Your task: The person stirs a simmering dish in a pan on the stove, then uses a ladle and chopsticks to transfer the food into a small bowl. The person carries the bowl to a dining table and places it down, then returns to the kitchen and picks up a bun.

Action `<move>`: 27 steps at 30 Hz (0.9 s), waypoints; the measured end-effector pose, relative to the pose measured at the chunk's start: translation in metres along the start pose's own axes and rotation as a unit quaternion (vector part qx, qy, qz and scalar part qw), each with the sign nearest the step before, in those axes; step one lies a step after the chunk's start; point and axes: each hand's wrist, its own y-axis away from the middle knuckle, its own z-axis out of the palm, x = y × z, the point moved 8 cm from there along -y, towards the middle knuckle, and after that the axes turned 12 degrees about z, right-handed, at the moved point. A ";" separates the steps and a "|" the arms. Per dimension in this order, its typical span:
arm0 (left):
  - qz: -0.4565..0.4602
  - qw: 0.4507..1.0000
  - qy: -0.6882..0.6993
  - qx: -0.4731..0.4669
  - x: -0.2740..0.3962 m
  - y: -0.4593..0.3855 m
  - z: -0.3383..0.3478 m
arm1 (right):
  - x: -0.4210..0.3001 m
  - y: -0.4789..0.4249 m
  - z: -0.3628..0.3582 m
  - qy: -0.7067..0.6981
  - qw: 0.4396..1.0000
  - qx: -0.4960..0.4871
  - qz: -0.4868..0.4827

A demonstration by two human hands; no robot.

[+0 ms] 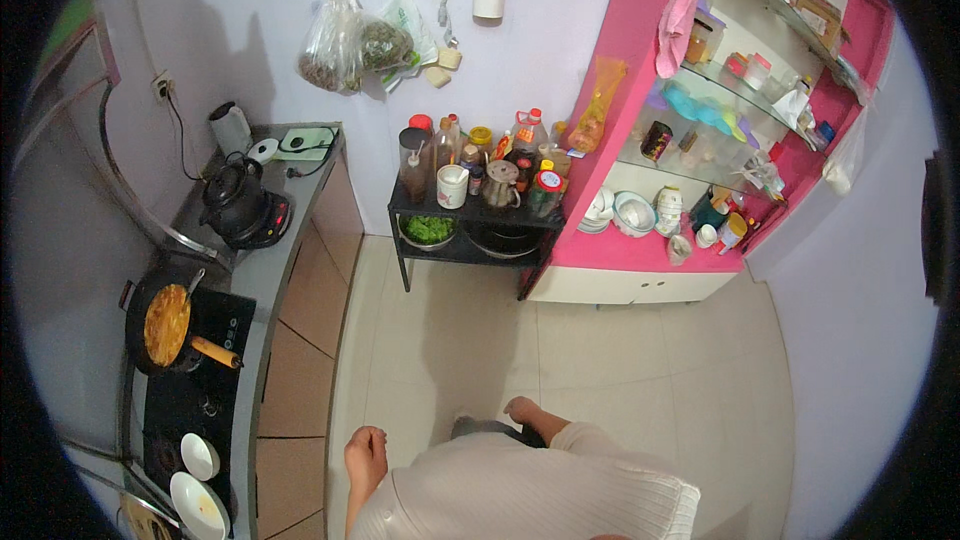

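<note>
My left hand (366, 456) hangs by my side over the floor, near the brown cabinet doors (296, 382) under the counter. Its fingers are curled in, and nothing shows in it. On my other side, my right hand (523, 410) is held low near my hip, fingers drawn together, with no object visible in it. To the left, a black wok (142, 356) sits on the stove (232, 322) with a browned flat food (166, 324) inside. A metal utensil (196, 279) leans in the wok, whose yellow handle (215, 352) points towards the counter's front edge.
A dark kettle (236, 199) stands on a lit electric base (279, 221). Two white bowls (199, 506) lie at the stove's near end. Ahead is a black rack (401, 199) with bottles and jars, beside a pink shelf unit (611, 105) holding dishes. Tiled floor (600, 345) lies between.
</note>
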 end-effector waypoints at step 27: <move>-0.016 0.996 -0.077 0.039 0.007 0.025 -0.017 | -0.020 -0.024 -0.003 -0.071 0.997 -0.008 -0.043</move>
